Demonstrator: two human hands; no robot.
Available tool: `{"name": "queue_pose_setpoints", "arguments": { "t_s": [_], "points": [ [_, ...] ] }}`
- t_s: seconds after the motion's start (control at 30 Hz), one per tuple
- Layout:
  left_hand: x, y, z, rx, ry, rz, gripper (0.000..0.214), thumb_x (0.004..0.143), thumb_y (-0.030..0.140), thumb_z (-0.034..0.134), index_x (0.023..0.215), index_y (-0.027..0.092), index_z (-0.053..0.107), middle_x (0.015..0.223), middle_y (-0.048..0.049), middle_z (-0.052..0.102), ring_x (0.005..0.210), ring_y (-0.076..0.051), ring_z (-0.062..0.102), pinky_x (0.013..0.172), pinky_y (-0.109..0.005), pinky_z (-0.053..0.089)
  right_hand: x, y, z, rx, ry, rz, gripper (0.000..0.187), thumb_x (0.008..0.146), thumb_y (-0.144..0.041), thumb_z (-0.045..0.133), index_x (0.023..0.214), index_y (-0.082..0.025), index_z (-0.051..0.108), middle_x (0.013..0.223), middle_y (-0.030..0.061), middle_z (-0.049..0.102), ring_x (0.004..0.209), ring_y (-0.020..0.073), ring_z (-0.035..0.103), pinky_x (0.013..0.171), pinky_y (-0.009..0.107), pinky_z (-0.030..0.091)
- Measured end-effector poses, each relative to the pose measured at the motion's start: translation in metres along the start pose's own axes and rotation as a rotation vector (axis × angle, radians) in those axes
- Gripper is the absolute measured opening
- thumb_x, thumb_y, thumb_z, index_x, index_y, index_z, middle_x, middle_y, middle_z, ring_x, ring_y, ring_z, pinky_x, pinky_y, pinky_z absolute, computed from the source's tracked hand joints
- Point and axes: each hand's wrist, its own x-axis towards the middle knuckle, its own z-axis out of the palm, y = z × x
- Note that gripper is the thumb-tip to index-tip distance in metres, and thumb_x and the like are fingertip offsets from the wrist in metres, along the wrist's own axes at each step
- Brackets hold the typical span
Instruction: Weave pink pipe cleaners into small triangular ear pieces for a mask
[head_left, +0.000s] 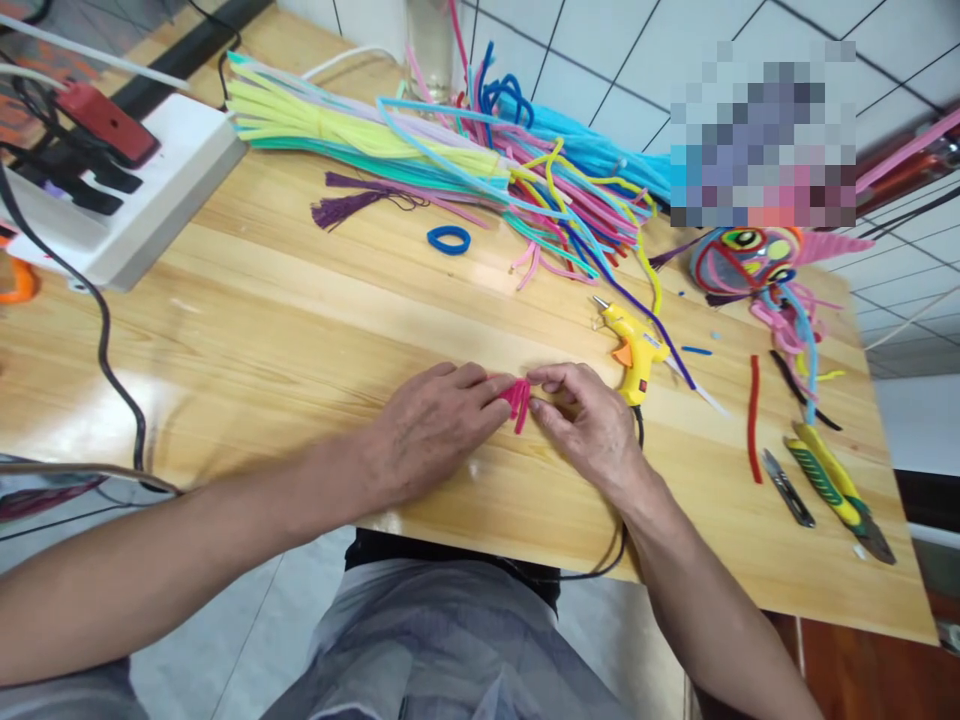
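Observation:
A short bundle of folded magenta pipe cleaner [516, 398] is held low over the middle front of the table. My left hand [442, 425] is closed on its left side, pinching it between thumb and fingers. At its right edge, the thumb and forefinger of my right hand [589, 420] curl in and grip it by the tips. How much of the pipe cleaner lies under the left fingers is hidden. Just beyond my right hand lies a yellow hot glue gun [634, 350], its nozzle pointing up and left. Its black cord runs down behind my right wrist.
Bundled pipe cleaners [360, 145] in many colours lie along the back, near a blue ring [448, 240]. Rightward are a red strip [754, 420], snips [787, 490], yellow-green pliers [836, 485] and a decorated craft figure [739, 265]. A white power strip [165, 180] stands at left.

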Motion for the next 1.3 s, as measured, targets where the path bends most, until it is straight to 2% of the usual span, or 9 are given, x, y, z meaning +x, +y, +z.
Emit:
{"name": "queue_pose_setpoints", "arguments": {
  "t_s": [0.27, 0.5, 0.7, 1.1, 1.3],
  "points": [
    [-0.001, 0.003, 0.001, 0.050, 0.003, 0.004, 0.023, 0.104, 0.012, 0.062, 0.125, 0.020, 0.069, 0.141, -0.0076, 0.076, 0.118, -0.022, 0.072, 0.093, -0.036, 0.055, 0.001, -0.001, 0.001, -0.041, 0.014, -0.059, 0.022, 0.095, -0.015, 0.070, 0.114, -0.027, 0.073, 0.098, 0.0039, 0.079, 0.086, 0.0214, 0.073, 0.080, 0.037, 0.063],
    [-0.001, -0.001, 0.000, 0.051, 0.038, 0.036, 0.018, 0.106, 0.013, 0.060, 0.116, 0.020, 0.071, 0.142, -0.0078, 0.075, 0.115, -0.022, 0.072, 0.090, -0.037, 0.054, 0.004, -0.002, -0.002, 0.023, -0.049, -0.122, 0.016, 0.098, -0.013, 0.068, 0.104, -0.026, 0.074, 0.109, 0.0059, 0.081, 0.107, 0.0243, 0.076, 0.098, 0.043, 0.061],
    [0.000, 0.000, 0.004, 0.087, 0.022, 0.028, 0.020, 0.105, 0.011, 0.059, 0.118, 0.020, 0.071, 0.142, -0.0069, 0.075, 0.113, -0.022, 0.072, 0.088, -0.038, 0.055, 0.005, -0.001, -0.003, 0.034, -0.065, -0.194, 0.014, 0.097, -0.012, 0.069, 0.100, -0.025, 0.074, 0.109, 0.0059, 0.081, 0.107, 0.0241, 0.076, 0.098, 0.043, 0.059],
    [0.001, -0.002, 0.007, 0.064, 0.009, 0.007, 0.030, 0.100, 0.006, 0.060, 0.122, 0.023, 0.070, 0.147, -0.0034, 0.072, 0.113, -0.022, 0.071, 0.088, -0.036, 0.055, 0.006, 0.002, 0.002, 0.040, -0.037, -0.188, 0.014, 0.095, -0.013, 0.070, 0.099, -0.025, 0.076, 0.107, 0.0062, 0.080, 0.104, 0.0252, 0.075, 0.095, 0.044, 0.057],
    [0.002, 0.000, 0.011, 0.061, 0.029, -0.009, 0.023, 0.102, 0.010, 0.058, 0.116, 0.024, 0.071, 0.139, -0.0037, 0.076, 0.107, -0.022, 0.071, 0.086, -0.036, 0.054, 0.006, 0.005, 0.005, 0.041, -0.033, -0.196, 0.014, 0.095, -0.012, 0.070, 0.098, -0.025, 0.076, 0.106, 0.0061, 0.080, 0.103, 0.0253, 0.074, 0.095, 0.044, 0.057]
  ]
}}
